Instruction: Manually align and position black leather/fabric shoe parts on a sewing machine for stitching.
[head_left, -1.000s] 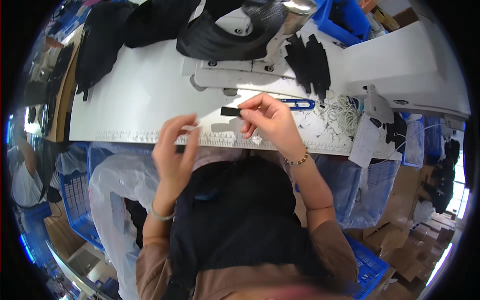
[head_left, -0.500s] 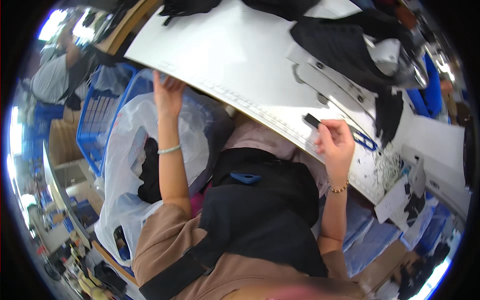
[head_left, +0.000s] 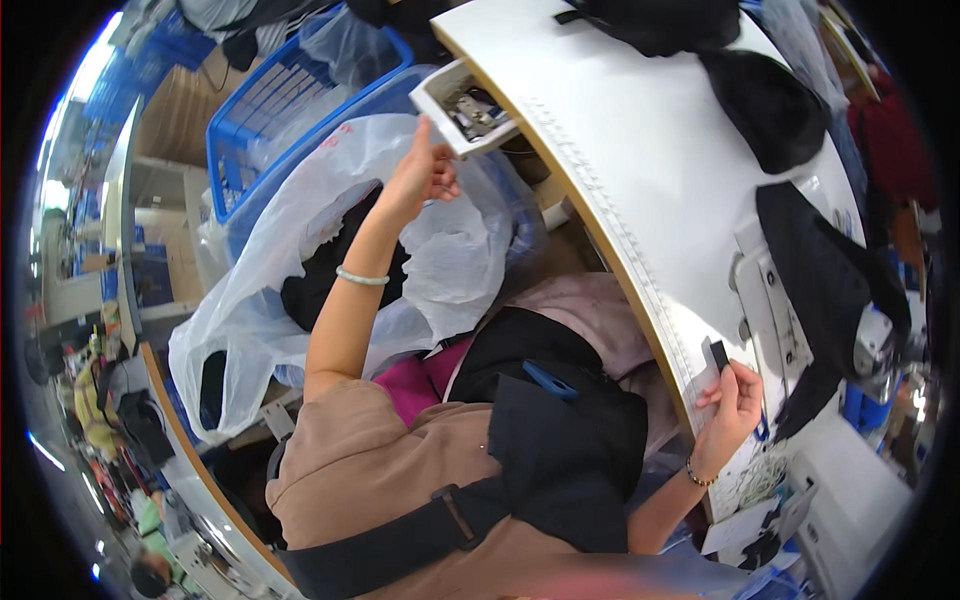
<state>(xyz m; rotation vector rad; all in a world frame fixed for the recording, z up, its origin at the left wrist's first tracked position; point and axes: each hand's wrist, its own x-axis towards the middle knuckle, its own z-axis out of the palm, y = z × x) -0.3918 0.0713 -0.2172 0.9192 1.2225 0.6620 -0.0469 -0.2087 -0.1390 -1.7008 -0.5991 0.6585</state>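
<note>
My left hand (head_left: 424,180) is beside a small white drawer (head_left: 436,104) that stands pulled out from under the table's left end. Its index finger points up at the drawer front and the other fingers bend loosely, holding nothing I can see. Small metal parts (head_left: 474,108) lie in the drawer. Over the near edge of the white table (head_left: 640,160), my right hand (head_left: 729,418) pinches a small flat black strip (head_left: 719,353) between thumb and fingers. Beyond that hand is a sewing machine (head_left: 872,340), with black fabric (head_left: 815,270) lying by it.
A white plastic bag (head_left: 270,210) with black cloth inside gapes below my left arm. Behind it stands a blue plastic basket (head_left: 235,120). More black pieces (head_left: 770,110) lie on the table's far side. Loose thread (head_left: 755,478) is heaped near the right corner.
The drawer now shows pulled out beside my left hand, which was at the table edge before. The view has swung left. My right hand still pinches the black strip.
</note>
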